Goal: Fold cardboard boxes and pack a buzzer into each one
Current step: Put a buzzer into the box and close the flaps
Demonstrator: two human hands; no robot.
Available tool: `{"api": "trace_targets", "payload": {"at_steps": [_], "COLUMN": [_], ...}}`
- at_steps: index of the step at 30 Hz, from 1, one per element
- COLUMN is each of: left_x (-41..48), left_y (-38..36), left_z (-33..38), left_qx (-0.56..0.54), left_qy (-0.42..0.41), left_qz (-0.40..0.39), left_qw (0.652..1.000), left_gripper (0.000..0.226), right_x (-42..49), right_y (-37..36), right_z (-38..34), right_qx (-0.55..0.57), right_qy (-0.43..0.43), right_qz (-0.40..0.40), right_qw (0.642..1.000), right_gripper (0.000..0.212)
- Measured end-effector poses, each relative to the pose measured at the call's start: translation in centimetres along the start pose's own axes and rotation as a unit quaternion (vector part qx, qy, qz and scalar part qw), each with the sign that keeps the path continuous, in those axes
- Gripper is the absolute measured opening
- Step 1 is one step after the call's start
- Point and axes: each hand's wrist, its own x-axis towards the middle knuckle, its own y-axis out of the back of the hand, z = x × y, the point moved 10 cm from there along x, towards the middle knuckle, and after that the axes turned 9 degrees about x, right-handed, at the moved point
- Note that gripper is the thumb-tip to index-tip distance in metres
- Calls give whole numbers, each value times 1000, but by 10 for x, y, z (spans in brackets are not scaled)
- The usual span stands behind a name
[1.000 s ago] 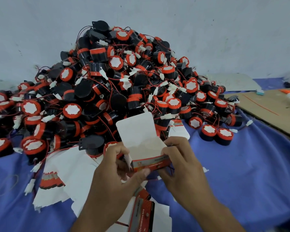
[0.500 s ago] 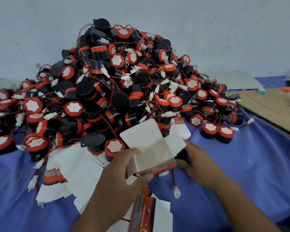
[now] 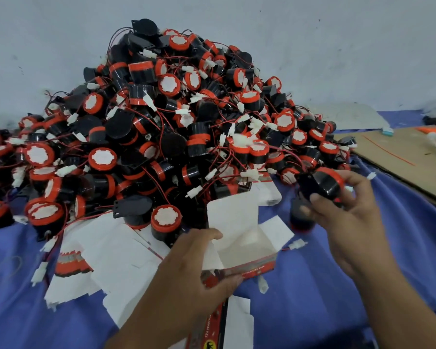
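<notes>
- The box (image 3: 247, 244) sits at the 6 o'clock foot of the pile (image 3: 161, 127) of buzzers, above the blue cloth (image 3: 325, 293) on the counter. Its mouth faces up. Its lid flap stands at the 12 o'clock side and a side flap spreads toward 3 o'clock.
- The box's long axis runs roughly 9 to 3 o'clock, with the 3 o'clock end a little higher. The red printed strip faces 6 o'clock.
- The left hand (image 3: 186, 268) grasps the box at its 9 o'clock end, with a finger over the far wall and the thumb on the printed front.
- The right hand (image 3: 350, 217) grips a buzzer (image 3: 322, 185) between thumb and curled fingers. The buzzer lies at 11 o'clock of the palm, at 2 o'clock from the box and apart from it.
- The buzzer's axis runs about 8 to 2 o'clock, with the red rim toward 2 o'clock. It is blurred, so its black end is hard to read.
- A white plug (image 3: 296, 244) on a red wire lies just beside the box at 3 o'clock. It is possibly the held buzzer's, but the wire is hidden.
- Flat white blanks (image 3: 106, 253) lie at 9 o'clock of the box, partly under the pile and the left arm.
- A cardboard sheet (image 3: 400, 157) at 3 o'clock is cut off by the frame.
</notes>
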Motion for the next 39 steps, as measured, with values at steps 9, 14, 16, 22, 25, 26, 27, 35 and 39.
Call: {"api": "trace_targets", "payload": {"at_steps": [9,14,16,22,25,26,27,35,39], "left_x": [9,9,9,-12,-4,-2,-1,13,18], "left_y": [-28,-21,-18,2,11,13,14,-20,-30], "left_z": [-3,4,5,23,7,7,4,23,20], "left_qx": [50,50,38,67,-14,-13,-25,80,82], "left_qy": [-1,-35,-44,-161,-89,-77,-61,-54,-20], "left_qz": [-43,7,24,143,144,144,147,85,16], "left_qw": [998,998,998,974,986,986,987,992,996], "left_gripper": [58,46,43,28,30,30,28,13,32], "right_x": [-28,-58,-63,-63,-64,-66,-68,-80,-78], "right_y": [-53,-76,-83,-89,-91,-93,-96,-108,-103], "right_z": [-2,26,27,34,37,36,36,41,35], "right_qx": [136,-293,-386,-433,-452,-457,-459,-449,-396], "right_qy": [-67,28,94,96,77,83,93,75,41], "right_qz": [-182,-284,-292,-303,-311,-321,-333,-414,-429], "right_qw": [971,913,870,844,832,825,818,788,811], "right_gripper": [20,38,40,24,18,21,23,15,9]}}
